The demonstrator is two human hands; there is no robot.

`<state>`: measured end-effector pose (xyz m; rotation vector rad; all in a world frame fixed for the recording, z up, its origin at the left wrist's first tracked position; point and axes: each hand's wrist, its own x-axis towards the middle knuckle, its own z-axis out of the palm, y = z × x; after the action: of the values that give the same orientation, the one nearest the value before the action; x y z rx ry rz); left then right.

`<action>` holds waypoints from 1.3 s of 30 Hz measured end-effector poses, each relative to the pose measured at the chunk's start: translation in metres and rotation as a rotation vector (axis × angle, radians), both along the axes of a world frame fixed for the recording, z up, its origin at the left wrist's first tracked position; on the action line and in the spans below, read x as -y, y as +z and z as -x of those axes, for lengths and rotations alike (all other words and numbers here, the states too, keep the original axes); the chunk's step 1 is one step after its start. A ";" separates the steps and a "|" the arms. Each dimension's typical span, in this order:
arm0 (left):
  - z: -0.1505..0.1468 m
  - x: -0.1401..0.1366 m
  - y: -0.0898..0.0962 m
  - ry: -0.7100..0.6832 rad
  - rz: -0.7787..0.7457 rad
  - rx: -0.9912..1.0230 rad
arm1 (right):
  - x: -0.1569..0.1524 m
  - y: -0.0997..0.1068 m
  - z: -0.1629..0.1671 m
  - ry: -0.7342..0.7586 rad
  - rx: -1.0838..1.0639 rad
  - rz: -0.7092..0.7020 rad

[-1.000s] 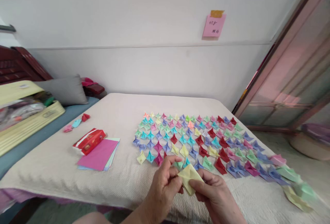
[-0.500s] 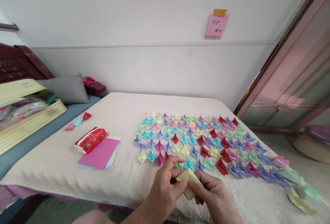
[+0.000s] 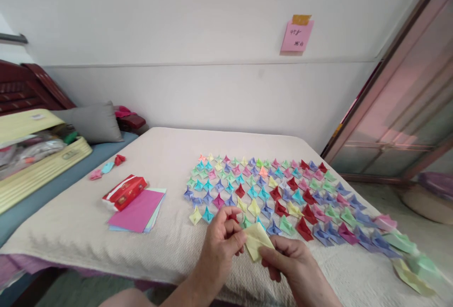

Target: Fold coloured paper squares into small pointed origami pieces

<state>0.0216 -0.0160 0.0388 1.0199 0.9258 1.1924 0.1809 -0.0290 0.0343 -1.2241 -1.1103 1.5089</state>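
A small folded piece of yellow paper [image 3: 257, 241] is held up between my two hands, above the near edge of the bed. My left hand [image 3: 222, 238] pinches its left edge with thumb and forefinger. On its lower right side, my right hand [image 3: 286, 257] grips it with the thumb on top and the fingers curled beneath. Just beyond lie rows of folded paper boats in many colours, among them a dark red one [image 3: 304, 228] and a light green one [image 3: 287, 225]. My left hand covers some of the nearest row.
Left of the boats, a red tissue pack [image 3: 125, 192] rests on a stack of coloured paper [image 3: 136, 215]. Several crumpled paper pieces [image 3: 108, 167] lie farther back. A yellow box [image 3: 42, 156] stands at far left by a grey pillow [image 3: 90, 122]. A pink note [image 3: 297, 36] hangs on the wall.
The yellow paper has turned so that a flat square face shows. My left hand has shifted slightly left, its fingers now at the paper's edge; my right hand keeps hold.
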 end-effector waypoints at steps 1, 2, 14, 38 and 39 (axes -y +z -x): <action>-0.002 0.000 -0.003 0.009 0.011 0.005 | 0.000 -0.001 0.001 -0.029 -0.021 0.014; -0.004 0.001 -0.006 0.006 0.023 0.010 | 0.001 -0.002 0.003 -0.066 -0.037 0.021; -0.013 0.007 -0.019 -0.014 0.115 -0.011 | 0.003 -0.004 0.007 -0.180 -0.078 0.000; -0.001 0.001 -0.009 -0.369 0.358 0.210 | -0.006 0.009 -0.018 0.077 0.102 -0.314; 0.001 0.000 -0.006 -0.301 0.295 0.169 | -0.006 0.010 -0.017 0.076 0.091 -0.280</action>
<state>0.0209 -0.0163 0.0325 0.7751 0.7578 0.8465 0.1978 -0.0233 0.0447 -1.0752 -1.3903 1.3105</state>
